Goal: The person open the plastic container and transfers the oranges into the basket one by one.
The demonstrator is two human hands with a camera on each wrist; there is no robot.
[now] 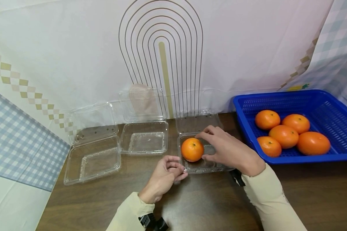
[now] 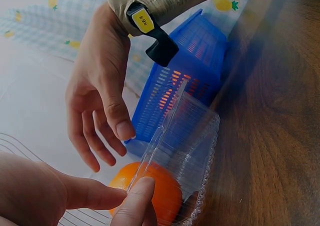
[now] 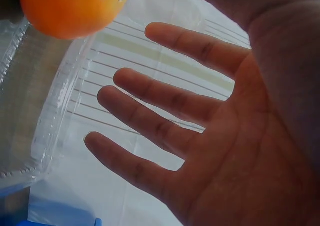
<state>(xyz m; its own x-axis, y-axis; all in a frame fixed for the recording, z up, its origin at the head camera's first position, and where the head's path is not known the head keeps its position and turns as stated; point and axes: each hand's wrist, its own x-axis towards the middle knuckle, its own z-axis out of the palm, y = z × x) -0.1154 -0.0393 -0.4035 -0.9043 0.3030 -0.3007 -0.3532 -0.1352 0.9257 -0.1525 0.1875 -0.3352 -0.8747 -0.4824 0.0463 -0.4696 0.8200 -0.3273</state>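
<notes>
An orange [image 1: 192, 149] sits in the left part of the rightmost clear plastic clamshell box [image 1: 209, 165], whose lid [image 1: 198, 123] stands raised against the wall. With thumb and index finger, my left hand [image 1: 165, 176] pinches the box's near left rim; the left wrist view shows this pinch at the clear wall [image 2: 192, 131]. My right hand [image 1: 229, 149] hovers over the right part of the box, beside the orange. Its fingers [image 3: 150, 116] are spread and hold nothing in the right wrist view, with the orange [image 3: 75, 8] apart from them.
To the right, a blue plastic basket [image 1: 245, 128] holds several more oranges [image 1: 283, 136]. Two other clear clamshell boxes, the middle one [image 1: 144, 150] and the left one [image 1: 75, 160], stand with lids up on the wooden table [image 1: 208, 202]. A cloth-covered wall [image 1: 84, 48] rises behind.
</notes>
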